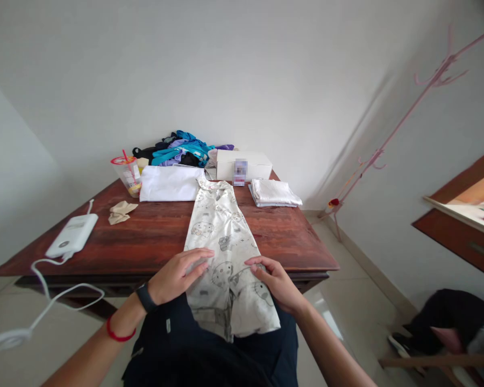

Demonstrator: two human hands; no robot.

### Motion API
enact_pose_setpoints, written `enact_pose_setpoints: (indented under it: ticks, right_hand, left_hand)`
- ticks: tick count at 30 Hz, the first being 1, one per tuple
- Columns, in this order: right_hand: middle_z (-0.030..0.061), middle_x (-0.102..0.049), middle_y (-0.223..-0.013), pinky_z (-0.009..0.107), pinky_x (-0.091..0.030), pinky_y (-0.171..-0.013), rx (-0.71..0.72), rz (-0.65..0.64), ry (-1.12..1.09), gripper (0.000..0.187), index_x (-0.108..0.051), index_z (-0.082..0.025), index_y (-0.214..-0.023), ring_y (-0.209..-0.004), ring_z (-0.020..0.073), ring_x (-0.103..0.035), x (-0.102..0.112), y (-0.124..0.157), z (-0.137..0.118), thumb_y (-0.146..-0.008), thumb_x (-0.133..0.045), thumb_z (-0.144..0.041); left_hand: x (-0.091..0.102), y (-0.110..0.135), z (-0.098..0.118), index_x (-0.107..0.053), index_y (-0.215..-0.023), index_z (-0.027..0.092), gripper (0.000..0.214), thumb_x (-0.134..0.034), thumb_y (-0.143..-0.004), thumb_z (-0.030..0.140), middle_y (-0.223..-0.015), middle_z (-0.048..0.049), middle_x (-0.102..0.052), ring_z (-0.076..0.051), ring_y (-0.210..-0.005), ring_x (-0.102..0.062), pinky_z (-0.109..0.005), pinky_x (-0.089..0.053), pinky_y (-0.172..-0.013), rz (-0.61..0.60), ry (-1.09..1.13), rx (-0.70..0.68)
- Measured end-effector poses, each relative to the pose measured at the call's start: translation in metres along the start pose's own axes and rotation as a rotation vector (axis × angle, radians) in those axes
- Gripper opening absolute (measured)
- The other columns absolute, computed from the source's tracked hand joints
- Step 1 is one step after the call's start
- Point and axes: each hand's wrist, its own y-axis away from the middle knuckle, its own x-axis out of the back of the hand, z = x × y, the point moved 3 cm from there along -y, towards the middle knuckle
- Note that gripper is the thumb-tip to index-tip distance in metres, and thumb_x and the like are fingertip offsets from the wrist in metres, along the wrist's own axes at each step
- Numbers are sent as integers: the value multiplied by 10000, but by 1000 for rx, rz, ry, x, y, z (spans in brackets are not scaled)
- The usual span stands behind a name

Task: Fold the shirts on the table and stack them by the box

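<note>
A white garment with a grey cartoon print [222, 236] lies lengthwise down the middle of the brown wooden table [153, 236], its lower end hanging over the near edge onto my lap. My left hand [179, 274] rests flat on the garment's left side, fingers stretched out. At the right edge of the cloth, my right hand [275, 279] has its fingers curled and pinching the fabric.
At the back of the table lie a folded white cloth [170, 184], a heap of blue and purple clothes [183, 149], a white box [244, 164] and folded white laundry [274, 192]. A plastic cup [127, 174], a crumpled tissue [120, 211] and a white power bank with cable [71, 236] sit left. A pink coat stand [387, 140] is on the right.
</note>
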Motion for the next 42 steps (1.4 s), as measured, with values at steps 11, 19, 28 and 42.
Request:
enact_pose_setpoints:
  ticks: [11,19,28,42]
  right_hand:
    - [-7,-679,-787,235,-493,-653,-163,144,-616,419,-678,-185,-1004,-677,132,-616,-46,0,-7,-690,-881,-372]
    - [25,-710,-898,326,-549,-766,-123,165,-542,372,-659,-223,-1022,-812,209,-685,-31,11,-7,-736,-831,-386]
    - [96,-684,-1268,462,-489,-1008,29,-131,-40,549,-587,-303,-1352,-1180,307,-641,4,50,-1,-836,-687,-461]
    - [127,-614,-1291,398,-468,-997,462,-156,681,128,-724,-211,-936,-1179,281,-587,5,6,-50,-897,-676,-323]
  left_hand:
    - [-123,49,59,82,-1623,269,1111,-701,-860,468,-1636,-175,-287,-396,-1472,-340,-604,-393,-1158,347,-169,14]
    - [-103,33,38,-422,-1517,329,907,-398,-688,-39,-1441,-3,-598,-221,-1301,-592,-392,-476,-1138,304,23,26]
    - [-55,30,62,-686,-1225,340,741,-441,-610,7,-1234,51,-728,-201,-1126,-687,-295,-527,-1016,67,75,51]
    - [-7,-42,48,-745,-1049,215,359,-587,-745,106,-1009,13,-769,-199,-957,-709,-246,-514,-853,-456,444,-49]
